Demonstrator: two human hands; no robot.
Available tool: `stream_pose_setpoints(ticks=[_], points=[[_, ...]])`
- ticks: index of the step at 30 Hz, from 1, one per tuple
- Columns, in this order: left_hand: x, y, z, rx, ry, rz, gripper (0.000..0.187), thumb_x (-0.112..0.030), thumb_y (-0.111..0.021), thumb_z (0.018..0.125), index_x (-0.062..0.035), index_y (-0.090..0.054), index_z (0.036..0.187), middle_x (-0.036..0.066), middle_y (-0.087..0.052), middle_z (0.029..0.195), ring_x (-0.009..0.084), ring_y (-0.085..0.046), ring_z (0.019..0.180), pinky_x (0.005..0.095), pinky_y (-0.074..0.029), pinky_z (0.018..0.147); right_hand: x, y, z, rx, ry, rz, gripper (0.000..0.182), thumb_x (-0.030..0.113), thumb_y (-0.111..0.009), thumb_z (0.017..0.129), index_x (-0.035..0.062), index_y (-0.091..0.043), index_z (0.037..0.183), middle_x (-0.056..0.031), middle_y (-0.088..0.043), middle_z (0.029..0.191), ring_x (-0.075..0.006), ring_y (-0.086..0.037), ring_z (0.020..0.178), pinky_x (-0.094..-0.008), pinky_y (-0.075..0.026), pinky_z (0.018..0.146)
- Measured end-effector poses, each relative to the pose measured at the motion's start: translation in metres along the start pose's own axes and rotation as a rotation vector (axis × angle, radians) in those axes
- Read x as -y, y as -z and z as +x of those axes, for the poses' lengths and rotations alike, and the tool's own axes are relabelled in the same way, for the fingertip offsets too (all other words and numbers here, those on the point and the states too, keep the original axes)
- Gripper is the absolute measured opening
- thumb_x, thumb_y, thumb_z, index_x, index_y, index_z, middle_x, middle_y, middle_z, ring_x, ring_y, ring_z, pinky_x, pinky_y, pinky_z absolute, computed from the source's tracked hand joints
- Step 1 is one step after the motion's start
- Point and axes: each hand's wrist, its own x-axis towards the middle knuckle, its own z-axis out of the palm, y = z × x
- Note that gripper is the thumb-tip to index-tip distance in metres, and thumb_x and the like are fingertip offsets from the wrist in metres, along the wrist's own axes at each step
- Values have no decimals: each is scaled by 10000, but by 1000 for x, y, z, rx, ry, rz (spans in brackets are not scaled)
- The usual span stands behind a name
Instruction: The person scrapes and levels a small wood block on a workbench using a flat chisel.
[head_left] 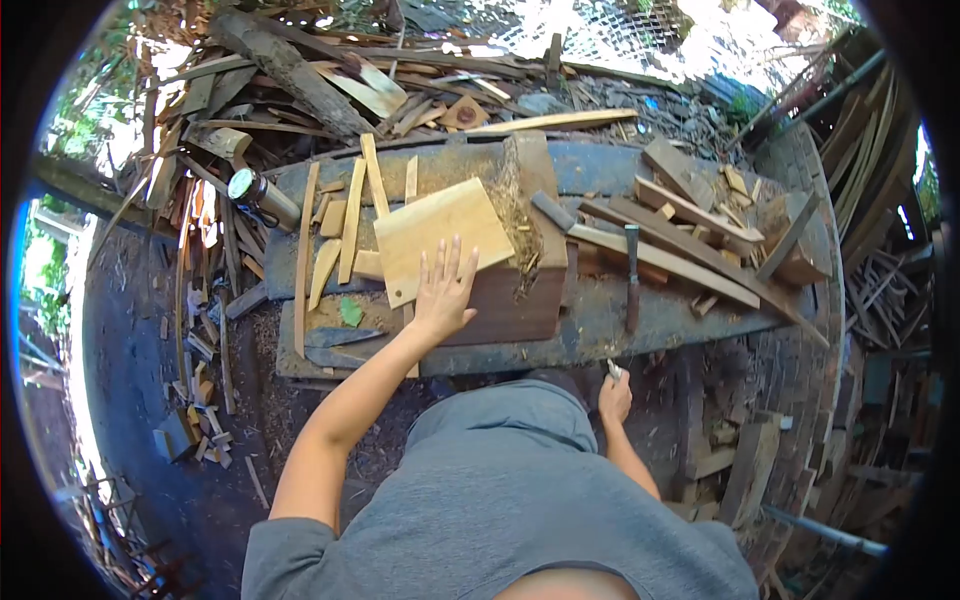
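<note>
My left hand [443, 293] lies flat with spread fingers on the lower right part of a pale wooden board [430, 228]. The board rests tilted on a thick wooden block [510, 305] and has a small hole near its lower left corner. Beyond the bench's front edge, near my body, my right hand [616, 396] is closed around a small metallic object [613, 369], too small to name. A long-handled hammer [665, 262] and a chisel-like tool with a dark handle [632, 280] lie to the right of the block.
Wood strips [353, 220] and a green leaf [351, 311] lie left of the board on the bench [450, 358]. A metal flask [264, 198] stands at the bench's left end. Planks [700, 240] crowd the right side, and scrap wood [290, 75] is piled behind.
</note>
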Motion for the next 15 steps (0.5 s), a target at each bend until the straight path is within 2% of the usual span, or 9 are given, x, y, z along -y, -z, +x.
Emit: stream_pose_setpoints(ticks=[1, 3, 6, 7, 8, 10, 11, 12, 15], points=[[12, -18, 6, -15, 7, 8, 1110, -289, -849, 733, -134, -167, 1596, 240, -186, 1625, 458, -225, 1481, 657, -177, 1166, -4, 4, 1, -3, 16, 9, 367, 337, -491, 952, 124, -541, 1247, -245, -659, 1152, -485, -612, 1052, -573, -470, 871], [39, -42, 16, 11, -29, 163, 943, -162, -733, 820, -223, -204, 1597, 237, -157, 1637, 468, -226, 1481, 761, -187, 1096, -8, 9, 5, -132, 92, 73, 343, 273, -494, 988, 105, -535, 1285, -231, -647, 1183, -469, -612, 1065, -546, -475, 870], [65, -52, 29, 9, -77, 269, 925, -80, -684, 820, -272, -216, 1594, 221, -161, 1642, 482, -225, 1478, 819, -189, 1043, -6, 23, 18, -249, 210, 211, 330, 215, -502, 1007, 78, -524, 1306, -222, -637, 1201, -460, -614, 1067, -513, -483, 864], [55, -27, 28, 56, -43, 238, 888, -6, -618, 822, -233, -231, 1588, 238, -249, 1610, 475, -279, 1459, 727, -241, 1113, 1, 30, 24, -248, 261, 256, 326, 197, -500, 1017, 74, -518, 1318, -219, -640, 1211, -440, -622, 1085, -482, -489, 873], [58, -9, 29, 61, -48, 252, 888, -6, -618, 822, -233, -231, 1588, 238, -249, 1610, 475, -279, 1459, 727, -241, 1113, 10, 35, 28, -243, 252, 269, 326, 197, -500, 1017, 74, -518, 1318, -219, -640, 1211, -440, -622, 1085, -482, -489, 873], [65, 29, 35, 44, -51, -231, 854, 37, -565, 800, -140, -247, 1572, 267, -351, 1547, 448, -351, 1426, 553, -325, 1156, 35, 52, 38, -89, 331, 417, 331, 199, -500, 1023, 66, -516, 1325, -219, -630, 1250, -414, -626, 1115, -462, -490, 891], [32, 93, 37, 125, 130, -420, 783, 48, -517, 786, -30, -281, 1529, 303, -461, 1446, 440, -447, 1350, 432, -391, 1113, 52, 60, 41, 17, 298, 428, 387, 236, -467, 1042, 74, -494, 1393, -218, -604, 1321, -382, -589, 1211, -426, -464, 973], [29, 113, 35, 147, 245, -554, 717, 43, -515, 777, 47, -331, 1470, 325, -535, 1345, 446, -518, 1267, 445, -423, 1054, 69, 62, 47, 27, 304, 440, 387, 236, -467, 1042, 74, -494, 1393, -218, -604, 1321, -382, -589, 1211, -426, -464, 973], [48, 101, 15, -45, 287, -584, 688, 11, -540, 787, 69, -347, 1445, 328, -598, 1233, 430, -601, 1143, 425, -452, 999, 123, 46, 62, 235, 515, 611, 466, 293, -435, 1055, 91, -460, 1474, -179, -571, 1407, -303, -508, 1341, -364, -383, 1089]])
